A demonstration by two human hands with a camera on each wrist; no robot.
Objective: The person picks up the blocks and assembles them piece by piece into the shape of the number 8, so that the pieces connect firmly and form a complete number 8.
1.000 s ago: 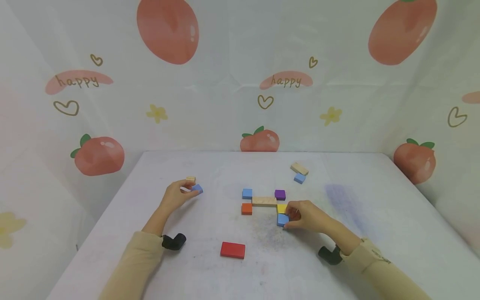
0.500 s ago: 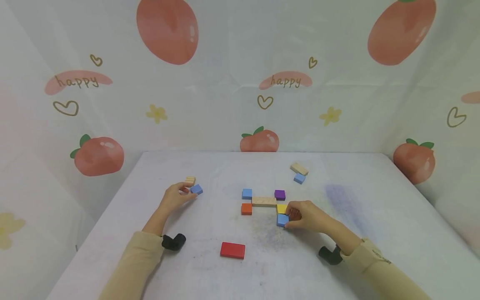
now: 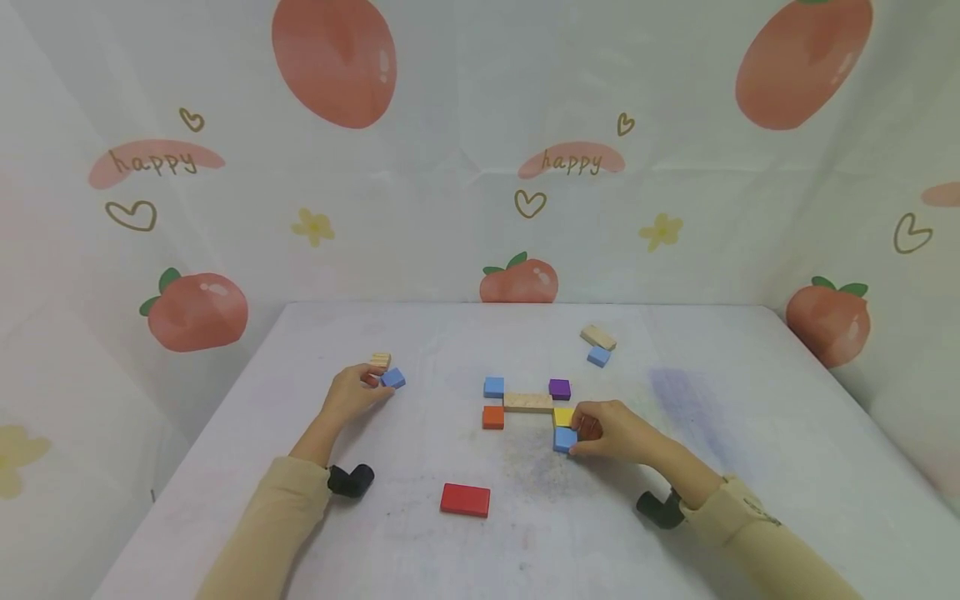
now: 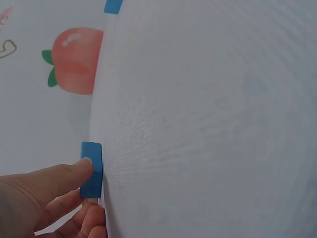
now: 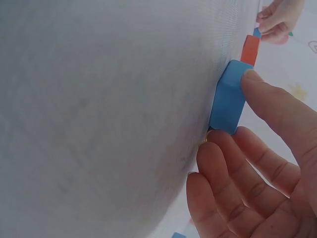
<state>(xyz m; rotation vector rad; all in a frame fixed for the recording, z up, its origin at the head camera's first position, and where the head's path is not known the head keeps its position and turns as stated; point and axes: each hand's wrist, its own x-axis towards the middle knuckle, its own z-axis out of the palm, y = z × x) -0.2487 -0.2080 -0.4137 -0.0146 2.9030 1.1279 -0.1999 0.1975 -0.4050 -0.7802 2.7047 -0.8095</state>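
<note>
My left hand (image 3: 356,393) pinches a small blue block (image 3: 393,378) on the left of the table. In the left wrist view, the thumb presses on one face of this blue block (image 4: 91,168), with the other fingers curled beneath. A striped wooden block (image 3: 381,360) lies just beyond those fingertips. At centre right, my right hand (image 3: 615,432) holds another blue block (image 3: 565,440) at the near side of a yellow block (image 3: 562,417). The right wrist view has the thumb on one end of that blue block (image 5: 230,96) and fingertips at the other.
A long wooden block (image 3: 528,403) lies between a light blue block (image 3: 494,387), an orange block (image 3: 492,417) and a purple block (image 3: 559,389). A red block (image 3: 465,500) lies nearer. Farther back are a wooden block (image 3: 598,337) and a blue block (image 3: 598,357).
My left fingers have drawn back slightly, showing more of the blue block, and the striped wooden block looks turned a little. The right hand and its block have hardly moved.
</note>
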